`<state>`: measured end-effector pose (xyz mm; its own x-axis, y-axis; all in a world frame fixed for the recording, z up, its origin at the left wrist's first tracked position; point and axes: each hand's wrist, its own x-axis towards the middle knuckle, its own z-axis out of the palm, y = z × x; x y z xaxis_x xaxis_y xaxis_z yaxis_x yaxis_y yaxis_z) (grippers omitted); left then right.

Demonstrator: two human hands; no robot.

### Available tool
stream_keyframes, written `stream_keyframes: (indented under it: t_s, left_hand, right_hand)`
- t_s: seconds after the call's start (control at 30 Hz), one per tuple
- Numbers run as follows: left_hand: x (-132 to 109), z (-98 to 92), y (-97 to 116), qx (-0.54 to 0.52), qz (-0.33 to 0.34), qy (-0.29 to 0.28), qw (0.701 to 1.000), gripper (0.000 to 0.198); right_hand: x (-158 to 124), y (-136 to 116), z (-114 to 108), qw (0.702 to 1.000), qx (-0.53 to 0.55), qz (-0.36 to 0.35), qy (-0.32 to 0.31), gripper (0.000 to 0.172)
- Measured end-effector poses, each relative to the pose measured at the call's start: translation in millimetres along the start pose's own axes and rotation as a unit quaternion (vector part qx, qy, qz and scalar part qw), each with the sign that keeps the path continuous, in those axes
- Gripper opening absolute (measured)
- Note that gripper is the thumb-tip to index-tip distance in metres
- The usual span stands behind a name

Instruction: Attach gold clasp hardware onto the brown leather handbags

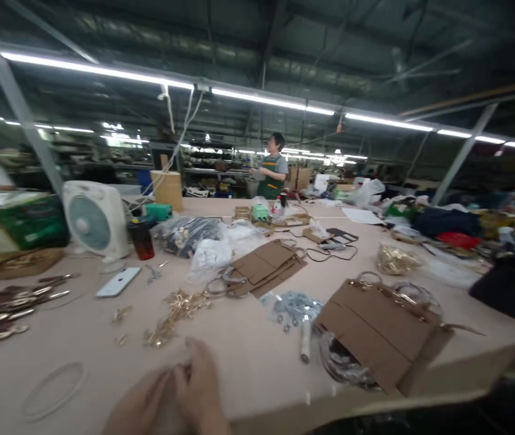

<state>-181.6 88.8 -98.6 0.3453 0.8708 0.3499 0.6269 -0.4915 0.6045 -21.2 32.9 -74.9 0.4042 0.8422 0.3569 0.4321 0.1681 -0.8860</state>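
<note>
Both my hands sit close together at the bottom edge of the view, blurred by motion. My left hand (pixel 142 402) and my right hand (pixel 203 386) have their fingers drawn together and touching one another. Whether anything small is held between them is hidden. Just beyond them on the pale table (pixel 248 356) lies a scatter of gold metal fittings (pixel 173 314). A thin pale ring (pixel 53 389) lies to the left of my hands.
Brown card pieces with metal rings (pixel 375 329) lie right, more card (pixel 266 266) at centre. A white phone (pixel 118 281), a fan (pixel 94 223), a dark cup (pixel 142 238) and plastic bags (pixel 194 235) stand behind. Another person in a green apron (pixel 273 169) stands far back.
</note>
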Motion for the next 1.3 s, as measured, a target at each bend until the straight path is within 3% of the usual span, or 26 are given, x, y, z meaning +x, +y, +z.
stream_keyframes:
  t_s: [0.07,0.2,0.33,0.43,0.6,0.73,0.83,0.93,1.07,1.17,1.3]
  left_hand:
    - [-2.6,1.1,7.3,0.007,-0.004,0.002,1.0,0.037]
    - [-9.6,6.0,34.5,0.054,-0.035,0.061,0.996,0.034]
    - [-18.4,-0.8,60.0,0.007,-0.031,0.09,0.995,0.033]
    - [-20.7,-4.8,61.6,-0.029,-0.043,0.099,0.994,0.028]
    - [-33.4,-30.2,41.6,-0.068,-0.076,0.139,0.985,0.027]
    - [-48.8,-75.3,19.9,-0.109,-0.102,0.157,0.976,0.031]
    - [-57.6,-113.3,5.6,-0.13,-0.113,0.169,0.97,0.034]
    - [-64.3,-149.3,-9.3,-0.145,-0.134,0.223,0.955,0.042]
    - [-74.5,-188.3,-38.7,-0.151,-0.184,0.298,0.925,0.052]
    - [-82.7,-201.8,-60.9,-0.116,-0.215,0.271,0.931,0.052]
    - [-88.3,-193.6,-75.9,-0.106,-0.216,0.199,0.95,0.046]
  right_hand:
    - [2.2,5.7,0.2,0.998,0.047,0.005,0.029,0.053]
    - [3.7,9.9,-8.1,0.992,0.106,0.042,0.056,0.043]
    - [3.4,5.6,-19.7,0.979,0.163,0.104,0.064,0.05]
    - [5.7,10.6,-19.7,0.97,0.2,0.123,0.071,0.057]
    - [2.2,18.3,-17.8,0.968,0.21,0.122,0.069,0.061]
    - [-3.5,20.4,-27.3,0.976,0.17,0.12,0.067,0.062]
    - [-7.2,27.8,-42.0,0.993,0.055,0.076,0.074,0.058]
    - [-11.3,36.7,-55.9,0.994,-0.057,0.038,0.089,0.052]
    - [-15.1,38.9,-58.5,0.992,-0.094,0.031,0.078,0.044]
    - [-14.9,36.9,-50.8,0.992,-0.115,-0.004,0.044,0.04]
    - [-16.0,31.2,-44.1,0.993,-0.112,-0.023,0.025,0.036]
